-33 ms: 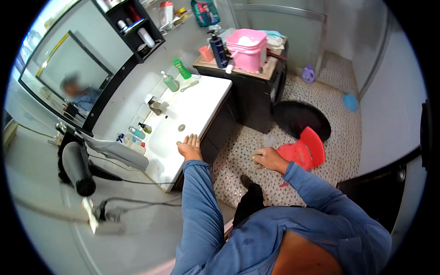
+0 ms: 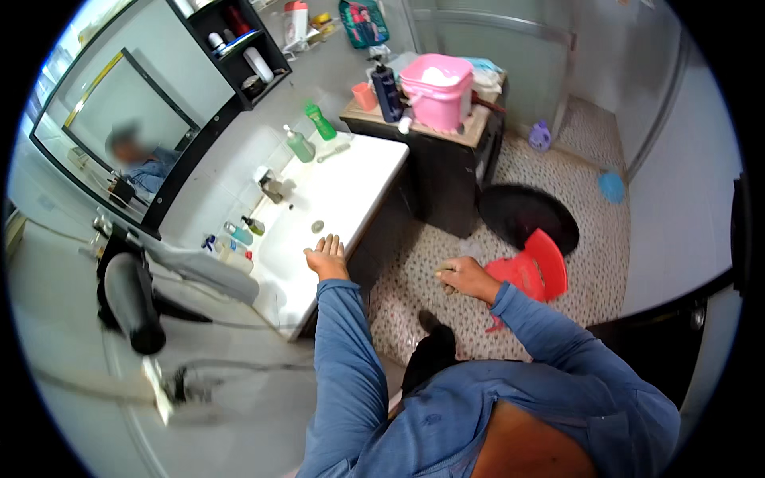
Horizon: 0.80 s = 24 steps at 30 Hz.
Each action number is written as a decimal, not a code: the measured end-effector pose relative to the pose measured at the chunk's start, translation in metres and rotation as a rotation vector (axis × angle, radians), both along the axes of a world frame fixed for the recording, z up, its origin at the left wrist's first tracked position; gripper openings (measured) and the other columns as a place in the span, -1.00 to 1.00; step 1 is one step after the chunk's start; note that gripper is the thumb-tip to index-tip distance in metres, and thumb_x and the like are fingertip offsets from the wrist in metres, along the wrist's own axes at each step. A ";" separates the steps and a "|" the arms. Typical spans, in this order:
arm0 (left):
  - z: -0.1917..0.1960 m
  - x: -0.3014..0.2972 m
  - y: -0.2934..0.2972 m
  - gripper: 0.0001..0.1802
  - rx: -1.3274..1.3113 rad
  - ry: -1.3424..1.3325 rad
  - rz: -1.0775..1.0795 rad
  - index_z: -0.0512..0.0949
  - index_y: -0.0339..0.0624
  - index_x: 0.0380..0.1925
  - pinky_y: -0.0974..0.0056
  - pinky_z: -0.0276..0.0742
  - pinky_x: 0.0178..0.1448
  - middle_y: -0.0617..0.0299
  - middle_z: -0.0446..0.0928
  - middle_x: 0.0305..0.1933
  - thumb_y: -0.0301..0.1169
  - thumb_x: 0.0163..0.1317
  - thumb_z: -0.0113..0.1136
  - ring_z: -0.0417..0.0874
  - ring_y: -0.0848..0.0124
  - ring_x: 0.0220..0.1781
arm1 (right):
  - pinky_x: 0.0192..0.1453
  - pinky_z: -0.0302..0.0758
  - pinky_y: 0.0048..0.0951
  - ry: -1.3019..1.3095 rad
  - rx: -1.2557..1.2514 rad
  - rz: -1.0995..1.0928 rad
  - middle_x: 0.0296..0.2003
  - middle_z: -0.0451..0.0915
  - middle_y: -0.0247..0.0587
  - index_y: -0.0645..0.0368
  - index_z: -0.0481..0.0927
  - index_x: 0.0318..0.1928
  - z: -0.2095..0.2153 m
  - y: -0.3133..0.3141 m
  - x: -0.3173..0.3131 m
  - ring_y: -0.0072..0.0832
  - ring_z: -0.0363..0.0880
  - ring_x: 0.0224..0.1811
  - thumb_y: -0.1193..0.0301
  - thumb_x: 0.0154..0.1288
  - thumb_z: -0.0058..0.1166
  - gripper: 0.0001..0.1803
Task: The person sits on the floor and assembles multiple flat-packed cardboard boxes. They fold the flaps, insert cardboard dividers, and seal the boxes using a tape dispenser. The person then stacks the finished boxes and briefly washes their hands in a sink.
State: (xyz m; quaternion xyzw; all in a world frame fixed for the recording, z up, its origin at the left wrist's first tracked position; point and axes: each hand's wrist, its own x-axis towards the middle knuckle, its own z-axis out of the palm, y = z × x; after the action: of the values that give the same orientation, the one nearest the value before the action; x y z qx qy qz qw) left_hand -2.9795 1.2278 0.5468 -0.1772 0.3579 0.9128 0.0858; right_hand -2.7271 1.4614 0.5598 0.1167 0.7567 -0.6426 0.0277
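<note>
My left hand (image 2: 326, 256) is held palm up over the front edge of the white washbasin counter (image 2: 362, 171), fingers stretched and nothing in it. Close beyond its fingertips is the round metal drain (image 2: 318, 227). My right hand (image 2: 468, 278) is curled closed above the pebbled floor; whether anything is inside its fingers is hidden. Just right of it, lower down, lies a red plastic thing with a curved raised side (image 2: 546, 259), partly covered by my right hand and sleeve. A metal tap (image 2: 269, 188) stands at the back of the basin.
A black cabinet (image 2: 442, 187) carries a pink bucket (image 2: 437, 99) and a dark pump bottle (image 2: 387, 94). On the floor are a round black basin (image 2: 518, 209) and a purple bottle (image 2: 539, 135). A hair dryer (image 2: 131, 303) hangs at the left, cords trailing nearby.
The view has shifted slightly, so the counter, cabinet and floor things sit a little farther right and lower. Both hands keep nearly the same pose.
</note>
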 end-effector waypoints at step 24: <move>-0.035 -0.211 -0.043 -0.12 -0.072 -0.188 0.430 0.08 -0.51 0.29 -0.08 0.29 0.34 -0.33 0.18 0.35 0.19 0.41 -0.54 0.32 -0.18 0.33 | -0.53 0.47 -0.42 -0.261 -0.538 0.597 -0.37 0.54 -0.03 0.33 0.42 -0.09 0.041 -0.096 -0.580 -0.31 0.57 -0.51 0.06 0.42 -0.14 -0.51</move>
State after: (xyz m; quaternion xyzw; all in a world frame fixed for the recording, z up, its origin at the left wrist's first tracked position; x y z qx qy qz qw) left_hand -3.1909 1.1846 0.5122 -0.3365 0.3346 0.8762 -0.0840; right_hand -3.3075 1.3657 0.6004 -0.0386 0.5529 -0.7607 0.3378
